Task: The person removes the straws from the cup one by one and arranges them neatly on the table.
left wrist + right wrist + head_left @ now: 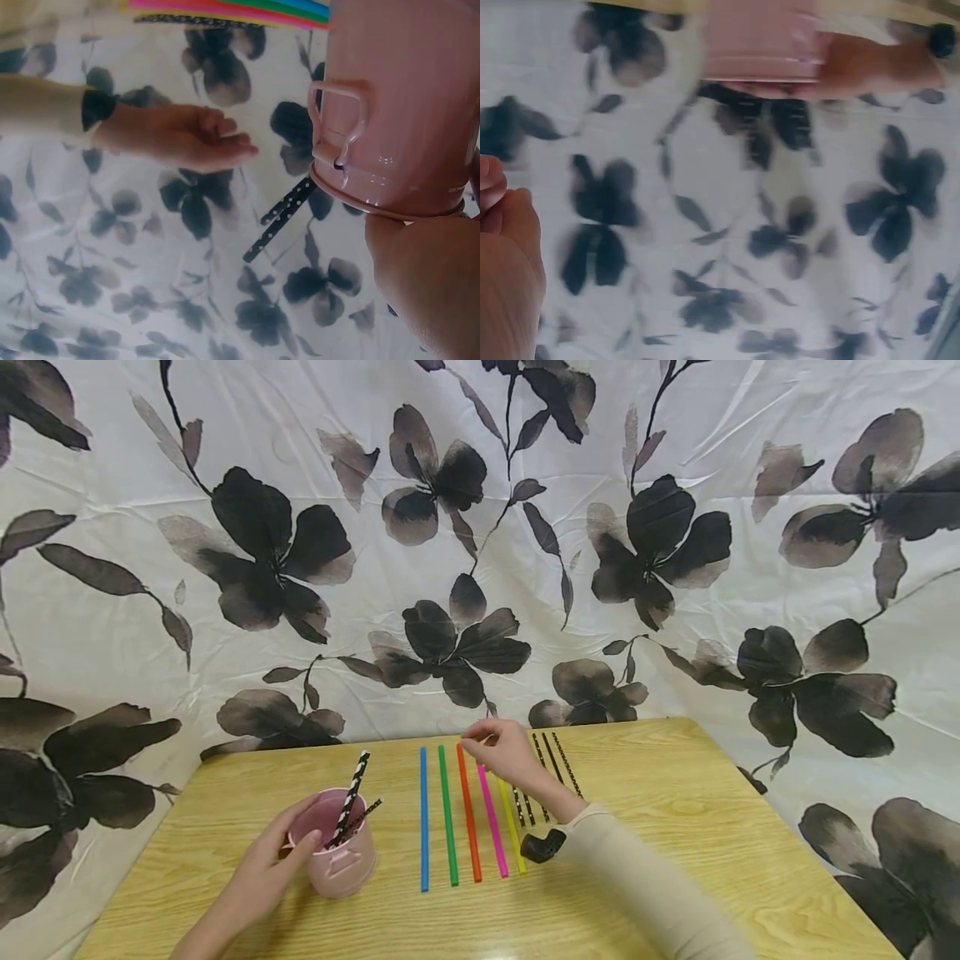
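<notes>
My left hand (262, 864) grips a pink metal bucket (345, 870) by its rim at the table's left side; the thumb lies at the rim in the left wrist view. Two black-and-white patterned straws (352, 793) lean out of the bucket. My right hand (506, 747) is over the far ends of a row of straws, fingers loosely curled, with nothing seen in them. Beneath and beside it lie a blue straw (424, 818), a green straw (448, 818), a red straw (469, 818), a pink straw (492, 822) and a yellow straw (512, 827).
Several black patterned straws (567, 766) lie at the right of the row, partly under the right forearm. The wooden table (675, 827) ends at a floral cloth (525, 568) hanging behind it. A black wrist camera (542, 845) is on the right wrist.
</notes>
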A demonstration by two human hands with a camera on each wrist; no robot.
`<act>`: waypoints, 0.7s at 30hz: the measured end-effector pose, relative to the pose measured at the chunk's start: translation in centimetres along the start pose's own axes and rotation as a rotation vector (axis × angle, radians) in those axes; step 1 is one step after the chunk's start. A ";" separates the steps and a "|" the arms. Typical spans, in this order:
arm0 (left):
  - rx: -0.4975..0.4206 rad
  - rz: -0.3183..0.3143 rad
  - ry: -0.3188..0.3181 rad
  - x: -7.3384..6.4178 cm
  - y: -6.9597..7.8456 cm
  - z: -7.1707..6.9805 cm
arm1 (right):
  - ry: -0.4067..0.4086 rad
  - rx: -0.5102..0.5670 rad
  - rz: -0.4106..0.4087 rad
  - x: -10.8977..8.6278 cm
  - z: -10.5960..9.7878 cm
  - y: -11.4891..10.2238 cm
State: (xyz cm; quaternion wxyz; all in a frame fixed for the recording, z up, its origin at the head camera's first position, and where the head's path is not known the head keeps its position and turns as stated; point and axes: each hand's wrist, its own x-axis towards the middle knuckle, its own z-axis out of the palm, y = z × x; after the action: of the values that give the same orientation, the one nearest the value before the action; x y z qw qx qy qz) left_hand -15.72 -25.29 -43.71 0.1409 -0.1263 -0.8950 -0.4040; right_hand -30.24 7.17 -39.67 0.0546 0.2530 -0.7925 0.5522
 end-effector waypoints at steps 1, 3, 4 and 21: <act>-0.003 -0.008 -0.009 0.0 -0.1 -0.1 | -0.035 0.016 -0.021 -0.5 0.8 -0.8; -0.018 -0.027 -0.024 0.0 -0.3 -0.1 | -0.106 0.035 -0.058 -1.6 2.0 -2.7; -0.022 -0.033 -0.034 0.0 -0.4 -0.2 | -0.133 0.035 -0.080 -2.1 2.5 -3.6; -0.009 -0.086 -0.071 -0.2 -0.5 -0.4 | -0.230 0.080 -0.164 -4.2 8.8 -4.5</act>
State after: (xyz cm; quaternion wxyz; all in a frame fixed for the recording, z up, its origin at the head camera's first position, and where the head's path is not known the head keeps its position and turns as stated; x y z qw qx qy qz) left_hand -15.67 -25.93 -43.85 0.0910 -0.1027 -0.9023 -0.4088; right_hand -22.82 -0.51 -40.73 -0.0016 0.3804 -0.7475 0.5445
